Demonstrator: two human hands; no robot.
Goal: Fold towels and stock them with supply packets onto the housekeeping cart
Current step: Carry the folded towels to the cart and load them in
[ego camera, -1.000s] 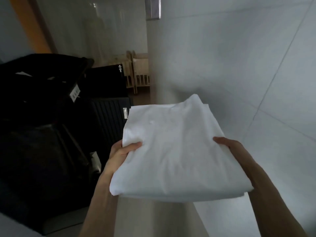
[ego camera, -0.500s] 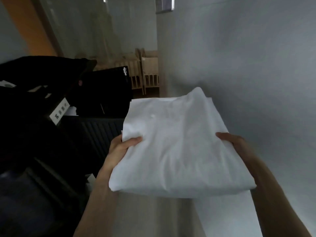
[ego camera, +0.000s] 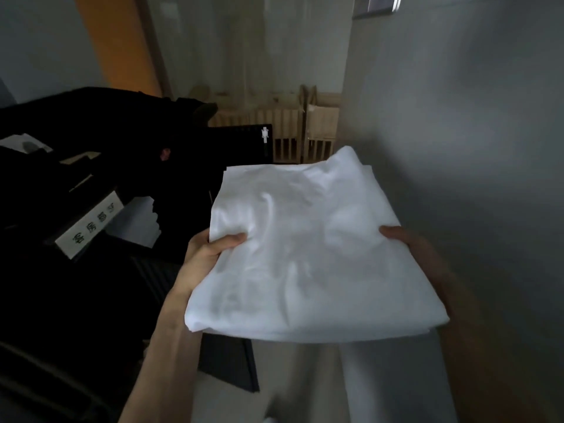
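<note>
Head view is showing us carrying a folded white towel (ego camera: 308, 248) in the air in front of our chest, just right of the dark housekeeping cart (ego camera: 76, 209). Our left hand (ego camera: 207, 254) is gripping the towel's left edge, thumb curled over the top and fingers hidden beneath. Our right hand (ego camera: 412, 254) is gripping the right edge in the same way, though it is dim there and we cannot tell how its fingers lie under the cloth. To do this step well, we are judging that both hands should keep the stack level and pinched evenly, so the layers near the front edge do not slide apart, and that we should swing it left toward an open shelf before lowering.

Going left to right around us: the cart's white label plate (ego camera: 88, 227) with printed characters, a black slatted panel (ego camera: 241, 145) behind the cart, wooden cribs (ego camera: 293, 132) farther back, and a grey wall (ego camera: 473, 132) close on the right. The cart's dark upper edge may be standing in our way.
</note>
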